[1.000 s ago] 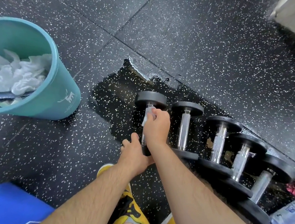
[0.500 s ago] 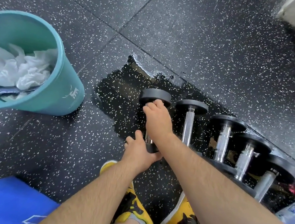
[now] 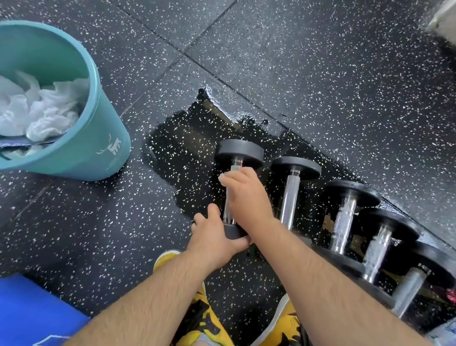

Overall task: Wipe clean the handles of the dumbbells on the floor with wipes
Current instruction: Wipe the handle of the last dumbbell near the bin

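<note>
Several black dumbbells with chrome handles lie side by side on the dark speckled floor. My right hand [image 3: 245,195] is wrapped round the handle of the leftmost dumbbell [image 3: 239,153]; the wipe seen earlier is hidden inside its grip. My left hand [image 3: 215,236] grips that dumbbell's near weight head. The second dumbbell [image 3: 291,189] lies just to the right, with others [image 3: 344,219] beyond it toward the right edge.
A teal bucket [image 3: 105,145] holding crumpled white wipes stands at the left. A wet dark patch [image 3: 184,152] spreads on the floor under the dumbbells. A blue mat [image 3: 10,316] lies at the bottom left. My yellow shoes [image 3: 207,328] are below, and a wipes pack [image 3: 452,336] is at the right edge.
My right hand slid toward the far head of the handle and back toward the middle. The white wipe visible a second ago is now covered by my fingers. My left hand stayed on the near head.
</note>
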### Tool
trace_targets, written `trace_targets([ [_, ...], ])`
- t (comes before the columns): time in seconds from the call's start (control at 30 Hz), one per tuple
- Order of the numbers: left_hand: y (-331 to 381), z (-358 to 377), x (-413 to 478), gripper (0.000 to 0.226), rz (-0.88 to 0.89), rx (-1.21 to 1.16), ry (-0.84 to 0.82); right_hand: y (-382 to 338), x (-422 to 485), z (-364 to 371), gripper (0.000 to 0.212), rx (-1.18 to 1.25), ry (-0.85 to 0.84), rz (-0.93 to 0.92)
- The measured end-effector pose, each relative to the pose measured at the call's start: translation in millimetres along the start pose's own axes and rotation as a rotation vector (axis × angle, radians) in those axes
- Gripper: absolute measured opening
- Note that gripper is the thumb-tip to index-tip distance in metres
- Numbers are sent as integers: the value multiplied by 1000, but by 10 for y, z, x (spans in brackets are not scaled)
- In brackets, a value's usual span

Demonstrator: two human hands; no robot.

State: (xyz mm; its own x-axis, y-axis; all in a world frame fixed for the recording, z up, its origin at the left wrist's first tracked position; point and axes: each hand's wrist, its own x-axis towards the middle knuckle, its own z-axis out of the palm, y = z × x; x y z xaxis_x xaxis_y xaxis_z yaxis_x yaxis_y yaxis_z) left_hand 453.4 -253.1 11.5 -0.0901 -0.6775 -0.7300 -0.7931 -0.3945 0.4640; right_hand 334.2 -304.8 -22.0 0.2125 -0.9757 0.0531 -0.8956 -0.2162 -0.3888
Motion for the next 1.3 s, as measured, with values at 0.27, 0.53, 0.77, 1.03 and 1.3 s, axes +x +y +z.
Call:
trace_targets([
  [0.27, -9, 25, 22, 79, 0, -1, 0, -20, 81, 37, 9, 105, 128, 288],
  [0.53, -11, 16, 39, 77, -1, 7, 0, 2, 100, 10, 3, 3, 168, 176],
  [0.77, -30, 12, 39, 80, 21, -5, -7, -115, -67, 14, 9, 120, 122, 293],
  [1.03, -47, 10, 48, 79, 22, -10, -15, -86, -26, 55, 10, 290, 155, 470],
  [1.3, -53, 48, 72, 82, 38, -13, 10, 13, 148, -48, 12, 678, 194, 880],
])
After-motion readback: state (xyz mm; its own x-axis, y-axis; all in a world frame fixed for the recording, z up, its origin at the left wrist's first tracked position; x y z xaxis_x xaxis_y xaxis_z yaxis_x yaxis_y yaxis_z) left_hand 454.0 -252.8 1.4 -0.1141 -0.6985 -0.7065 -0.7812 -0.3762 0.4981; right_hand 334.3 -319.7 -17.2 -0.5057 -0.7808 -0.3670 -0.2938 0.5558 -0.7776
